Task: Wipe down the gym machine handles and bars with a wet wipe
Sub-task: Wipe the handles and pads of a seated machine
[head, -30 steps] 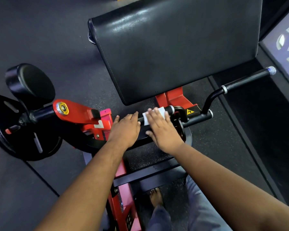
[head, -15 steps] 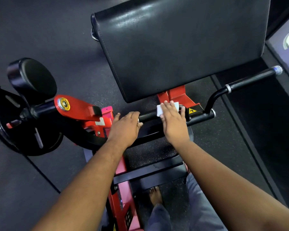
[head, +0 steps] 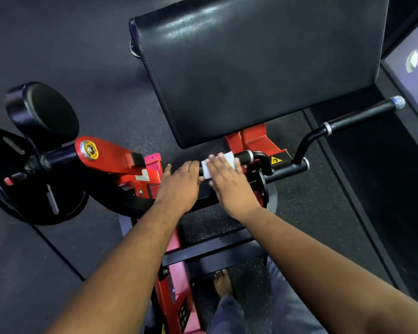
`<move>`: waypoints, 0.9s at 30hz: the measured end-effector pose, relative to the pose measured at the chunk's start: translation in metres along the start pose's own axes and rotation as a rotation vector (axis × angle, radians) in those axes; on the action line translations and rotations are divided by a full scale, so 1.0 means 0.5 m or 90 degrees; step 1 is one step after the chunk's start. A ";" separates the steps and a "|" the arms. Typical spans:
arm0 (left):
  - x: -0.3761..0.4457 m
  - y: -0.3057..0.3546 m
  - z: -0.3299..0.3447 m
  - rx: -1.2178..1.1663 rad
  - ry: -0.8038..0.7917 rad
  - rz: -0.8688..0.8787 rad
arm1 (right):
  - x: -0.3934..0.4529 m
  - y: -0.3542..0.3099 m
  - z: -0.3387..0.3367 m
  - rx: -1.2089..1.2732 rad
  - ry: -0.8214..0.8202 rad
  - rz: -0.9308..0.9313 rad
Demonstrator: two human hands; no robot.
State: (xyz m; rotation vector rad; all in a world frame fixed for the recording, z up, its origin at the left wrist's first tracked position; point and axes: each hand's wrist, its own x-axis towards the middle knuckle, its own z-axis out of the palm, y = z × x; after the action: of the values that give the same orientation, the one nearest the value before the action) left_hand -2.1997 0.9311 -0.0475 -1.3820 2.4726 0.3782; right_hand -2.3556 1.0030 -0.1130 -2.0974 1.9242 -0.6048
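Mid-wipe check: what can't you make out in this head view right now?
- Underside of the wipe and the handle beneath it: covered by the right hand.
- Left hand fingertips: curled out of sight over the bar.
- Right hand fingers: motion-blurred.
- Weight plate: cut off by the left edge.

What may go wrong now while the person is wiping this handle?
The right hand presses the wipe with flat fingers only, so it might slip off the handle. The fingers are close to the red pivot bracket and could be pinched if the arm swings. The angled handle looks untouched and may be skipped.
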 end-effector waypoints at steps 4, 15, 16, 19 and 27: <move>0.002 0.001 -0.003 0.037 -0.006 0.002 | -0.004 0.050 -0.015 -0.151 0.024 0.011; 0.010 0.018 0.015 0.120 0.018 0.061 | -0.077 -0.004 -0.001 0.395 0.159 0.298; 0.011 0.021 0.020 0.100 0.023 0.052 | -0.078 -0.017 -0.004 0.579 0.235 0.499; 0.013 0.028 0.032 0.080 0.034 0.028 | -0.025 -0.048 -0.021 1.098 0.359 0.867; 0.015 0.036 0.027 0.080 0.026 0.011 | 0.100 -0.020 -0.055 1.412 0.393 0.805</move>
State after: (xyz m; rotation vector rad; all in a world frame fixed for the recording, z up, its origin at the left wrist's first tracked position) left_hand -2.2172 0.9393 -0.0611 -1.3306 2.4961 0.1969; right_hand -2.3564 0.9573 -0.0770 0.6238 0.8447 -1.6441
